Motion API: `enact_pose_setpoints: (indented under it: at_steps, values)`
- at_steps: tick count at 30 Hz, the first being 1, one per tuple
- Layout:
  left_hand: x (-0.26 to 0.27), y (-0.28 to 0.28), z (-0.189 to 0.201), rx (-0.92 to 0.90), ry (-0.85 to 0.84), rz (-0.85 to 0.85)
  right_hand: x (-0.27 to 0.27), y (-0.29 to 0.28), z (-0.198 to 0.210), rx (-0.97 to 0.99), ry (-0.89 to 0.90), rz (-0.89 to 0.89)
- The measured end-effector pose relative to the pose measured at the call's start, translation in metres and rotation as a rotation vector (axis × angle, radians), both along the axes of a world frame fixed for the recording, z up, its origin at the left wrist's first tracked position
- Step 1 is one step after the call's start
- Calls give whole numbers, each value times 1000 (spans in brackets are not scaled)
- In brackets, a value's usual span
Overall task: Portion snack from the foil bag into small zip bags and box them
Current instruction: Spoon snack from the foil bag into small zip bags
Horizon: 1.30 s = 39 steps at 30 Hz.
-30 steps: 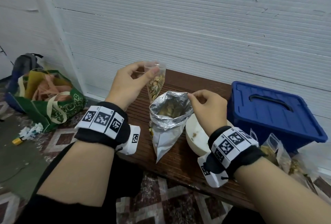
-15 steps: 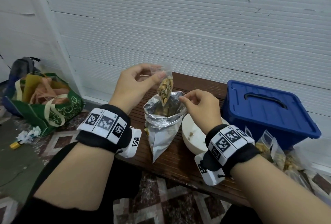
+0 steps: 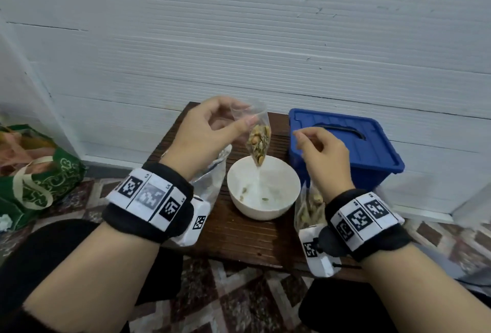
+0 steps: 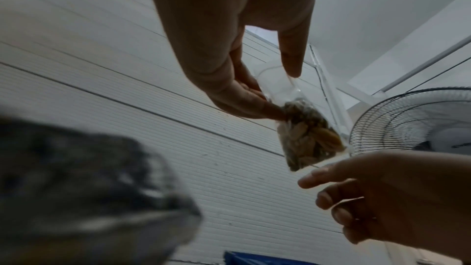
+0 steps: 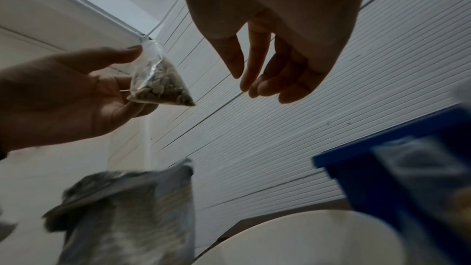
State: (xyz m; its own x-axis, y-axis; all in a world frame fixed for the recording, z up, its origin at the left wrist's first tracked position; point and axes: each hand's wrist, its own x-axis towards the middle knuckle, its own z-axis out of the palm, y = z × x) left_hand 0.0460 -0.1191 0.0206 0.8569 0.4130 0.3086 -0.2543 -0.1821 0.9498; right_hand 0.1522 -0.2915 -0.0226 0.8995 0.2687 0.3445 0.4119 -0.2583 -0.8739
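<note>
My left hand (image 3: 243, 120) pinches the top of a small clear zip bag (image 3: 259, 141) between thumb and fingers. The bag hangs tip down, part filled with mixed snack, just above the white bowl (image 3: 239, 173). The left wrist view shows that zip bag (image 4: 305, 138) under the same pinching left hand (image 4: 285, 92). The silver foil bag (image 3: 212, 175) stands behind my left wrist, mostly hidden. My right hand (image 3: 308, 141) hovers to the right of the zip bag, fingers loosely curled, holding nothing. In the right wrist view, the right hand (image 5: 252, 82) hangs relaxed beside the zip bag (image 5: 163, 86).
A shut blue lidded box (image 3: 345, 141) stands at the back right of the small brown table (image 3: 252, 237). Filled zip bags (image 3: 309, 207) lie by my right wrist. A green cloth bag (image 3: 39, 178) sits on the floor at left. A fan (image 4: 420, 122) stands nearby.
My left hand carried the zip bag rightward from above the foil bag to above the bowl. My right hand let go of the foil bag's rim and moved right.
</note>
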Motion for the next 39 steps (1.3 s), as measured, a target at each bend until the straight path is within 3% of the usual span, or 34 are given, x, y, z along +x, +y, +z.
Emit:
enact_pose_setpoints:
  at_steps: [9, 15, 21, 29, 35, 39]
  values:
    - [30, -79, -45, 19, 128, -157, 23, -83, -6, 227, 113, -225]
    - [47, -106, -80, 37, 282, -227, 21, -109, -17, 278, 169, -258]
    - [53, -115, -100, 216, 398, -194, 22, -118, -25, 278, 196, -272]
    - [54, -121, -101, 312, 405, -128, 21, -116, -25, 293, 202, -268]
    - [52, -119, -94, 387, 437, -214, 21, -114, -23, 288, 204, -247]
    - [51, -104, -81, 306, 424, -155, 19, -110, -18, 283, 205, -234]
